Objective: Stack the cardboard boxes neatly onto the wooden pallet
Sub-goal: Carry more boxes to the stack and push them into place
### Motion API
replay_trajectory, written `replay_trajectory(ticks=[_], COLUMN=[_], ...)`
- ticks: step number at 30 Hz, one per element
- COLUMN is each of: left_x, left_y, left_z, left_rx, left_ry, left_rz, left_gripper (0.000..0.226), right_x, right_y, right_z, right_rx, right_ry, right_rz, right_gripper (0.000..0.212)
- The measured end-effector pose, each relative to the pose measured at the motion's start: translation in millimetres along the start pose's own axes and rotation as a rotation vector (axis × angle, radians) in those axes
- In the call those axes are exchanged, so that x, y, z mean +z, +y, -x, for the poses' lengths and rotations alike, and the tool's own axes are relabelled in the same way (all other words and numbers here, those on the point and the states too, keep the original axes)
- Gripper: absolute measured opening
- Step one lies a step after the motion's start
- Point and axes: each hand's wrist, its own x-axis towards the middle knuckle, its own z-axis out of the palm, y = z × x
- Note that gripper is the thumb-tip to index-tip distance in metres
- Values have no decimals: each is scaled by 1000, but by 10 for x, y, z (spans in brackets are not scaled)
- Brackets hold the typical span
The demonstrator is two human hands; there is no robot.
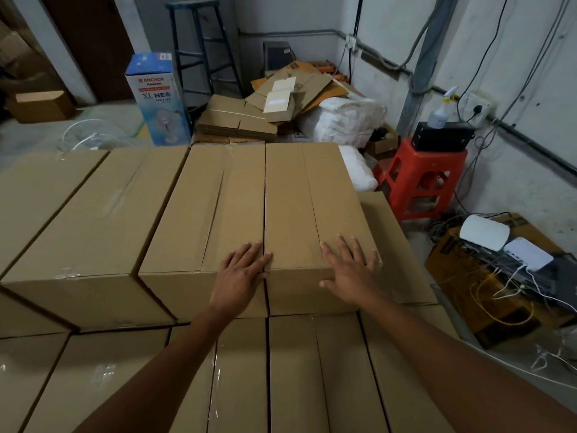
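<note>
STACKING IN THE STOREROOM: A stack of sealed cardboard boxes fills the near part of the room, an upper row standing on a lower layer whose tops show at the bottom of the view. Every box is closed with clear tape, so the contents cannot be seen. The upper boxes lie side by side, long axes running away from the person toward the back wall, short ends facing the camera. The right-end box of that row sits tight against its neighbour, on the layer beneath. Behind the stack lies a heap of flattened cardboard, and just left of it stands an upright blue-and-white fan carton printed "ANCHOR" and "XL NE" above a picture of a fan. To the right, a red plastic stool carries a black unit with a spray bottle on top. The person's right hand lies flat on the right-end box near its front right corner, and the left hand lies flat across the seam between that box and its neighbour. The fingers of both are straight and spread, pressing on cardboard and gripping nothing
</note>
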Motion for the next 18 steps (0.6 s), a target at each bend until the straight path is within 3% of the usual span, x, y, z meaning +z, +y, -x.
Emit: replay_trajectory(ticks=[13, 18], left_x=[-21, -136], left_y=[-15, 8], left_z=[-9, -18], left_rx=[-18, -25], left_ry=[-43, -167], left_rz=[60, 61], left_gripper=[63, 59], right_x=[-33, -266], right_y=[4, 28], right_z=[-3, 29], right_rx=[-4, -36], right_ry=[-74, -177], right_rz=[-2, -27], right_gripper=[106, 101])
